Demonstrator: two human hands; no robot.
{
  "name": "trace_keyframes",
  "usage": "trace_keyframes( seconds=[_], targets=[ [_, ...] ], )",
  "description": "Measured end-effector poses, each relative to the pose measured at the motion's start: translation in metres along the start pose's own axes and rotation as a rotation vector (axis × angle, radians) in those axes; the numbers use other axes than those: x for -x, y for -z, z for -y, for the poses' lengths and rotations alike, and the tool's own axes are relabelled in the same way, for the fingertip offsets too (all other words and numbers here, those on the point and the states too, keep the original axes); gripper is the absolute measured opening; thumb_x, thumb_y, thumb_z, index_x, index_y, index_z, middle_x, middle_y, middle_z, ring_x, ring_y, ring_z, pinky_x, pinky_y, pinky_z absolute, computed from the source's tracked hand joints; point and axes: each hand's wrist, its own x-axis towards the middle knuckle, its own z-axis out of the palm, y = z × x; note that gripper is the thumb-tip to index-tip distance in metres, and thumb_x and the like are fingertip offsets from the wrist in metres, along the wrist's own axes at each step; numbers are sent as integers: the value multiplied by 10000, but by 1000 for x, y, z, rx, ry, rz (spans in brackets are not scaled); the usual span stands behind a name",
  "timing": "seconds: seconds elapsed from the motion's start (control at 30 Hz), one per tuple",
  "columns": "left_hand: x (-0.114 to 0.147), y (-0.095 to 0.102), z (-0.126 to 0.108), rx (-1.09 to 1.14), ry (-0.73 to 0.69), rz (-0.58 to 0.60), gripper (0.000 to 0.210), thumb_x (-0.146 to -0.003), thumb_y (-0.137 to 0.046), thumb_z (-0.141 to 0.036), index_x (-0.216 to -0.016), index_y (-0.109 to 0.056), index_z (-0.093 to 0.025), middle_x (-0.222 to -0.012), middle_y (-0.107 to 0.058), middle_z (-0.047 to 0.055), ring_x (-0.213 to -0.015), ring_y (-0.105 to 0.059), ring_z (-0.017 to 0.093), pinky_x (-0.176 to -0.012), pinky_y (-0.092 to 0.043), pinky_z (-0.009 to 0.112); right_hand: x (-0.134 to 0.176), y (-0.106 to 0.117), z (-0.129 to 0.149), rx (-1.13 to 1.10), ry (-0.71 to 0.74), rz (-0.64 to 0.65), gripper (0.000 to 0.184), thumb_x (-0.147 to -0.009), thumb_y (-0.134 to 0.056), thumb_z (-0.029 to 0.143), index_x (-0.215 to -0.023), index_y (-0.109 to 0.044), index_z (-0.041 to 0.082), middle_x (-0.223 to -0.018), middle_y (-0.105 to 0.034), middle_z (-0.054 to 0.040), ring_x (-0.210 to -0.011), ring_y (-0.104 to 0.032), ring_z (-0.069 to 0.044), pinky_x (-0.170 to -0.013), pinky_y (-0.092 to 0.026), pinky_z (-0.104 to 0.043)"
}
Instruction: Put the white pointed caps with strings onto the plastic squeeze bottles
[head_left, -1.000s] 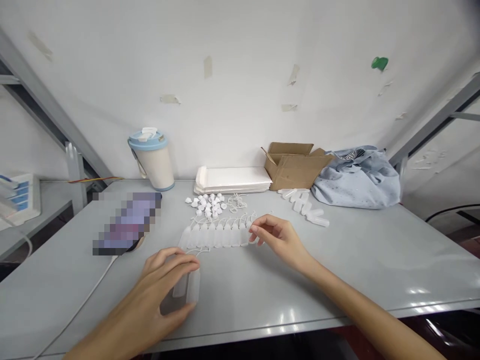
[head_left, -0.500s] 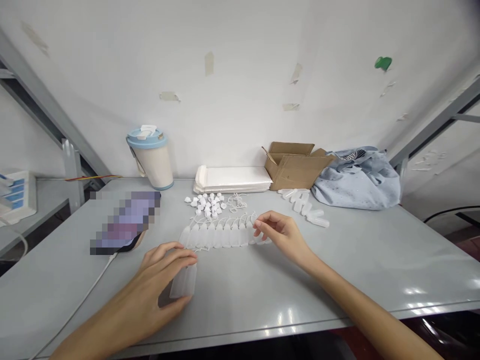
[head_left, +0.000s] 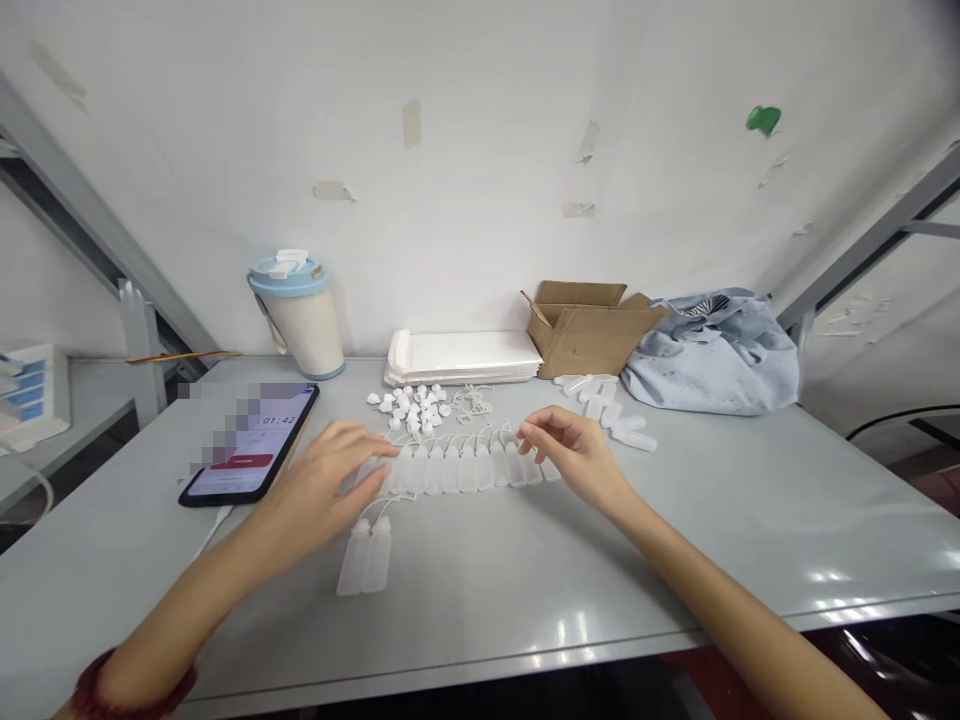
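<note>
A row of small translucent plastic bottles (head_left: 451, 470) with thin white strings at their necks lies side by side across the middle of the table. Over the row's left end, my left hand (head_left: 334, 475) has its fingers stretched out, thumb apart, holding nothing. My right hand (head_left: 574, 455) is at the row's right end with thumb and fingertips pinched together; what they hold, if anything, is hidden. Closer to me lie two more bottles (head_left: 365, 555) with strings. Behind the row are a heap of white caps (head_left: 416, 405) and some loose white strings (head_left: 472, 402).
Loose bottles (head_left: 600, 400) lie at the right, before an open cardboard box (head_left: 592, 340) and a bundled blue cloth (head_left: 712, 360). White flat packets (head_left: 465, 355) are stacked by the wall. A lidded cup (head_left: 304, 325) and a charging phone (head_left: 255, 445) stand and lie at left.
My left hand has lifted off the two near bottles and moved up to the row's left end. My right hand has stayed at the right end, shifting only slightly.
</note>
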Motion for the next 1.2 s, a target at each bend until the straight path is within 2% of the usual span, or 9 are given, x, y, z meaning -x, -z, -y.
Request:
trace_keyframes(
  seconds=[0.1, 0.23, 0.4, 0.57, 0.77, 0.93, 1.07, 1.2],
  targets=[
    [-36, -4, 7, -84, -84, -7, 264, -874, -443, -317, -916, -687, -224, -878, -665, 61, -920, -543, 265, -798, -450, 419, -9, 10, -5, 13, 19, -79, 241, -797, -589, 398, -749, -613, 163, -656, -641, -26, -596, -596, -143, -560, -483, -271],
    [-63, -17, 16, -205, -144, 81, 248, -846, -461, -267, -871, -707, -253, -793, -645, 60, -885, -534, 268, -754, -424, 400, -21, 26, -14, 2, 63, -192, 248, -777, -596, 401, -739, -611, 156, -732, -651, -46, -620, -605, -145, -531, -469, -261],
    [-69, -23, 20, -267, -176, 133, 243, -831, -465, -230, -820, -705, -265, -800, -634, 59, -874, -527, 265, -705, -399, 366, -26, 41, -17, 4, 78, -256, 241, -782, -593, 389, -751, -611, 150, -763, -652, -56, -622, -595, -137, -522, -463, -254],
    [-70, -14, 21, -213, -167, 123, 231, -851, -476, -285, -829, -703, -253, -798, -628, 62, -884, -521, 271, -749, -407, 392, -27, 46, -18, 4, 84, -290, 240, -777, -607, 384, -770, -621, 144, -764, -657, -62, -627, -600, -144, -508, -460, -253],
    [-71, 6, 23, -94, -136, -26, 265, -863, -463, -381, -868, -699, -259, -860, -647, 53, -881, -524, 257, -775, -432, 386, -28, 50, -17, 51, 94, -307, 246, -788, -592, 382, -771, -627, 140, -769, -671, -72, -629, -608, -146, -510, -468, -248],
    [-74, 17, 7, 40, -72, -265, 207, -843, -533, -386, -889, -693, -263, -951, -649, 29, -989, -554, 244, -831, -447, 357, -33, 63, -21, 219, 117, -386, 273, -806, -543, 402, -774, -620, 142, -737, -680, -69, -605, -628, -157, -502, -484, -255],
    [-74, 6, -10, 233, 27, -437, 150, -811, -595, -362, -846, -672, -238, -977, -645, 13, -918, -603, 199, -818, -468, 312, -41, 80, -33, 365, 117, -448, 220, -800, -524, 348, -778, -607, 146, -756, -681, -82, -677, -648, -194, -552, -492, -285],
    [-64, -11, -13, 406, 161, -505, 165, -775, -625, -379, -773, -654, -217, -891, -684, 17, -833, -630, 187, -795, -501, 301, -46, 96, -43, 582, 100, -435, 109, -763, -539, 227, -761, -620, 153, -785, -692, -82, -738, -641, -210, -649, -478, -312]
  ],
)
